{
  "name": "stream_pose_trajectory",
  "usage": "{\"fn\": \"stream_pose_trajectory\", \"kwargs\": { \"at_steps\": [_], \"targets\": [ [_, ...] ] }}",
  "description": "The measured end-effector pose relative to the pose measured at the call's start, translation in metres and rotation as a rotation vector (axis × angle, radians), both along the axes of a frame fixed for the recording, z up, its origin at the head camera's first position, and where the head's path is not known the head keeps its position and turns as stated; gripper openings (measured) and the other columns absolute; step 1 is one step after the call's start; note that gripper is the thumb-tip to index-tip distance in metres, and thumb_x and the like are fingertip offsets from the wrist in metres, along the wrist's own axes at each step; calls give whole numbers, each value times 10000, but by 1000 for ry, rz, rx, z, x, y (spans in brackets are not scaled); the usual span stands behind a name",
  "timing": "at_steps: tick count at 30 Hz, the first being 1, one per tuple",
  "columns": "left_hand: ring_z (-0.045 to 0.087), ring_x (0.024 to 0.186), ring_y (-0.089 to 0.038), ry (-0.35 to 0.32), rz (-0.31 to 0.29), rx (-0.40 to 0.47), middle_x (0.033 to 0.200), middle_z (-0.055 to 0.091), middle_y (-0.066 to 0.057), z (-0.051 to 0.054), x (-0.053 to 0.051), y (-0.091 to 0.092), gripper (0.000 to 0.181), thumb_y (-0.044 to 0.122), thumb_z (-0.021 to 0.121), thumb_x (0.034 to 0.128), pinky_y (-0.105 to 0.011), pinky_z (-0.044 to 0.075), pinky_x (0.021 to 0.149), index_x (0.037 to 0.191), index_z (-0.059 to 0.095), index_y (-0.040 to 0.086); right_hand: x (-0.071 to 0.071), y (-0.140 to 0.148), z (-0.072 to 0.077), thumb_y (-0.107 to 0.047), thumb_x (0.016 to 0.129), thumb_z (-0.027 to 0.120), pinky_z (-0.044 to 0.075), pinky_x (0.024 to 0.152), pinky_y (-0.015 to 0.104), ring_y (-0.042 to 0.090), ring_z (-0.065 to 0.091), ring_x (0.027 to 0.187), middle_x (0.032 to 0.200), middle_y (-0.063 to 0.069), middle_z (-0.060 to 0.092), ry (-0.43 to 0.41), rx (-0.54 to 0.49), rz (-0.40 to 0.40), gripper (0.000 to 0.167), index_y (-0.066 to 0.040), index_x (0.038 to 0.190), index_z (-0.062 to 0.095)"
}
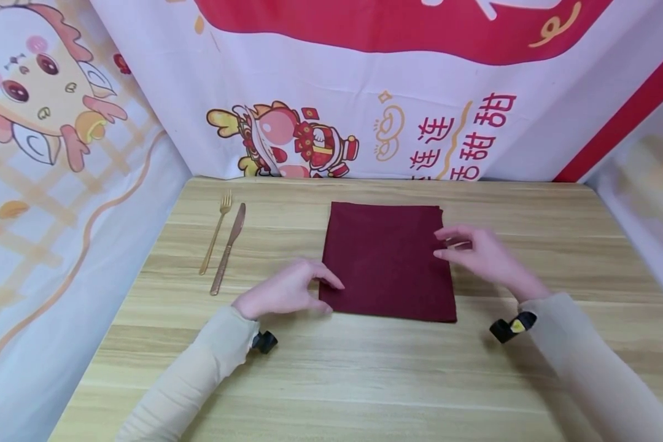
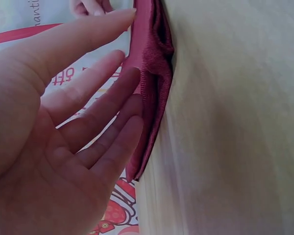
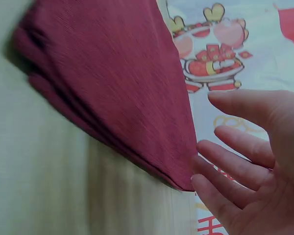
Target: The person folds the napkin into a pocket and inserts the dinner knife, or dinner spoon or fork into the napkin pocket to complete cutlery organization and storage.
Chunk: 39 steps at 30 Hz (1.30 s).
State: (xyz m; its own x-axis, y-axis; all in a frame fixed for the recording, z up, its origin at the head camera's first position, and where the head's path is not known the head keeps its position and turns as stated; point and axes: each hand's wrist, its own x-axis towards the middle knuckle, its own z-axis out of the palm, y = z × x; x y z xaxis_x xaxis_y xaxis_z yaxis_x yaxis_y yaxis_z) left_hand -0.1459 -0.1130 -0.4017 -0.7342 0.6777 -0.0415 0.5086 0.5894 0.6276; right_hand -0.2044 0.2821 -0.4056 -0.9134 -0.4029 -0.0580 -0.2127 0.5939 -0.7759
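A dark red cloth (image 1: 389, 261), folded into a near square of several layers, lies flat on the wooden table. At its left edge is my left hand (image 1: 293, 287), fingers relaxed and spread; in the left wrist view the fingertips (image 2: 132, 125) come close to the folded side of the cloth (image 2: 154, 88). My right hand (image 1: 475, 248) is by the right edge, its thumb and fingers apart. The right wrist view has the loosely bent right hand (image 3: 255, 166) beside a corner of the cloth (image 3: 122, 93). Whether fingertips touch the fabric, I cannot tell. Neither hand grips anything.
Left of the cloth, a gold fork (image 1: 217, 233) and a table knife (image 1: 229, 248) lie side by side on the table (image 1: 364, 380). Printed fabric (image 1: 387, 92) hangs behind the table's far edge, and another printed sheet (image 1: 61, 184) covers the left side.
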Motion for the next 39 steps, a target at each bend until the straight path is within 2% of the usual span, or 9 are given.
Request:
{"fn": "stream_pose_trajectory", "kwargs": {
  "at_steps": [9,17,24,32,39],
  "targets": [
    [589,1135,-120,-66,-28,6,1156,681,65,-4,-2,-3,383,93,887,773,-370,468,1003,1133,765,146,36,4,0,-296,913,799,522,945,495,291,641,1126,1238,106,691,18,1,104,448,-43,1268,695],
    [577,1122,-116,-44,-68,-10,1131,659,75,-7,-5,-1,382,42,874,768,-334,450,998,1111,750,152,54,1,-6,-266,878,835,556,878,430,221,674,997,1116,19,733,13,-7,171,364,-73,1173,745],
    [575,1132,-126,-79,-80,6,1124,657,82,-6,-6,-1,354,28,858,785,-344,437,1018,1098,756,159,62,-2,-16,-315,862,844,572,811,359,192,687,961,1070,-13,738,-19,-29,238,363,-102,1143,754],
    [585,1112,-86,-111,-50,20,1120,666,117,-4,-6,-5,264,87,835,847,-328,442,1014,1077,767,197,63,1,-21,-336,879,825,564,837,381,187,683,993,1091,-7,732,-59,-23,257,379,-98,1163,742],
    [603,1117,-84,-158,-27,45,1116,692,132,1,-6,-8,200,132,789,907,-342,458,1020,1090,767,208,63,-1,-20,-314,863,843,558,846,372,163,674,967,1060,-39,727,3,16,264,359,-113,1146,751]
  ]
}}
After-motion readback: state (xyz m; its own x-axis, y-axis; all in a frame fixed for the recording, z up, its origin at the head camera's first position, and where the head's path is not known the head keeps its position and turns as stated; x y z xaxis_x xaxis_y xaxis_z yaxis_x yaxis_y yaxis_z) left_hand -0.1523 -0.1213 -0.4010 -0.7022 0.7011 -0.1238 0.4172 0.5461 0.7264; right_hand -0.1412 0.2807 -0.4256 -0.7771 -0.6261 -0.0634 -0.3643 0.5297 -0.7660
